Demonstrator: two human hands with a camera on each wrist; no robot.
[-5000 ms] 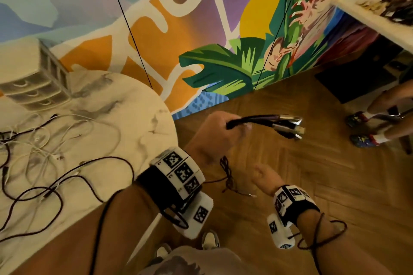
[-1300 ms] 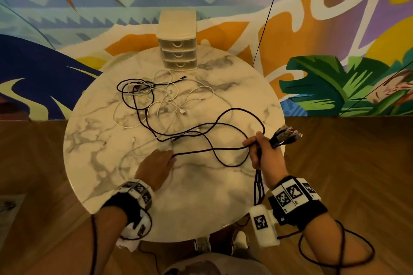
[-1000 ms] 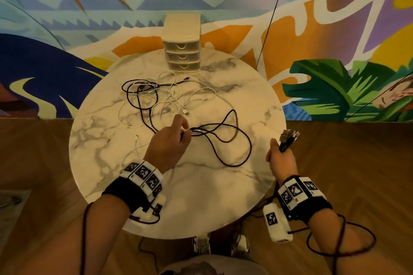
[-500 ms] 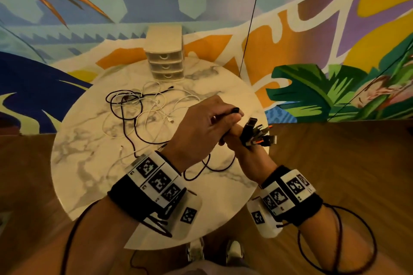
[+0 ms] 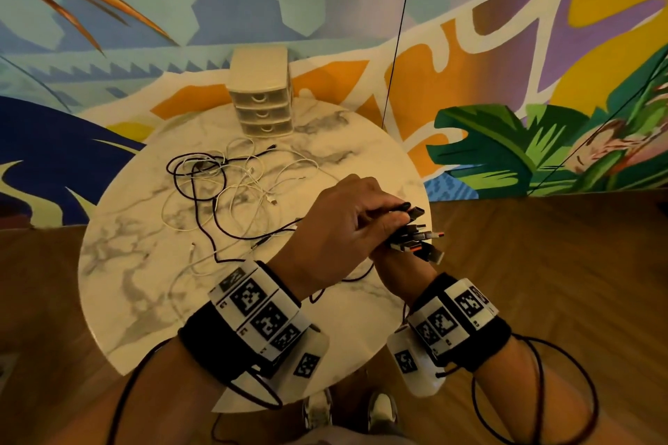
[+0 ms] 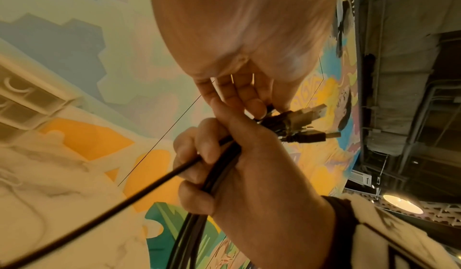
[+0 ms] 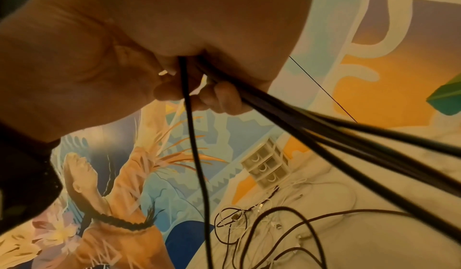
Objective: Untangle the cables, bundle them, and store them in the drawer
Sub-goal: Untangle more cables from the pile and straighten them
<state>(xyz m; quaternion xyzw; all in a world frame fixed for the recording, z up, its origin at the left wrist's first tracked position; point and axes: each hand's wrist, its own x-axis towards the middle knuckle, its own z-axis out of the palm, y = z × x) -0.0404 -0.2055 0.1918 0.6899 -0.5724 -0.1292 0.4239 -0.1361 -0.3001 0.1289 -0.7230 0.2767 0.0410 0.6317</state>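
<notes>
Your right hand (image 5: 392, 265) is clamped round the black cable bundle (image 6: 219, 166) at the table (image 5: 144, 300) edge. Your left hand (image 5: 339, 235) pinches one more plug (image 5: 412, 212) against the others. The cords look limp and springy, so grip just behind the plugs. The drawer unit (image 5: 262, 103) sits shut, far side.

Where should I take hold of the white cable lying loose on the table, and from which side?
Judging from the head view, pinch the white cable just behind its loose plug, coming straight down from above. That end lies flat on the marble table, clear of the black cable loops, so it should lift free. Both hands are busy now: the left hand and right hand grip the plug bundle.
</notes>
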